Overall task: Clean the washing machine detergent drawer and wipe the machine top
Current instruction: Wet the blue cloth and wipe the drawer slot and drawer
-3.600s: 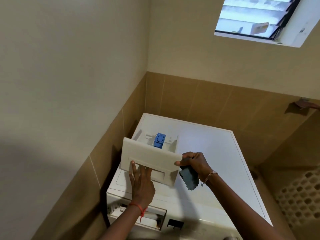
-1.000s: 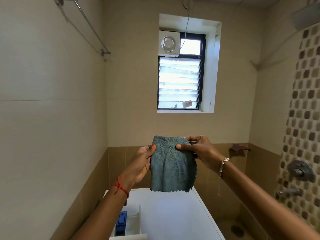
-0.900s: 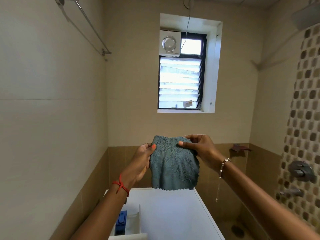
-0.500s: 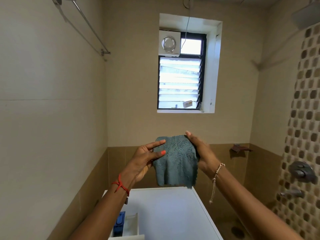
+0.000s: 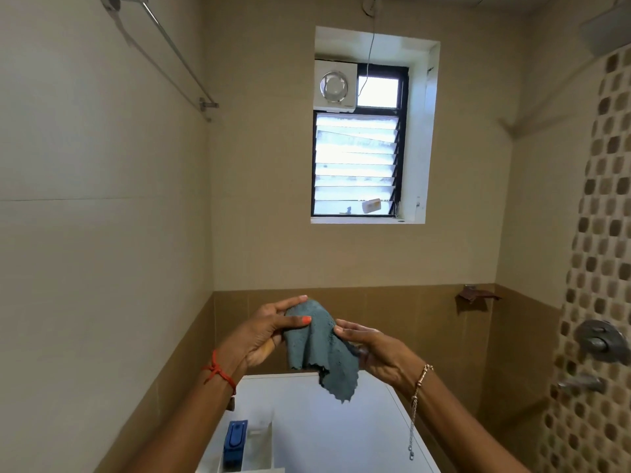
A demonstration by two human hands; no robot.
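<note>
Fingers [image 5: 290,303] of left hand [image 5: 266,336] pinch cloth [image 5: 317,349] at its 12 o'clock edge, right hand [image 5: 375,353] grip unclear; hazard: slack pinch could drop it toward detergent drawer [image 5: 263,445] at 7 o'clock.

Cloth [image 5: 319,349] grey-blue (zigzag hem); drawer [image 5: 254,445] white, blue insert [image 5: 235,443]; machine top [image 5: 327,428] white.

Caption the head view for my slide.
Left hand and right hand hold a teal cloth above the washing machine top.
</note>
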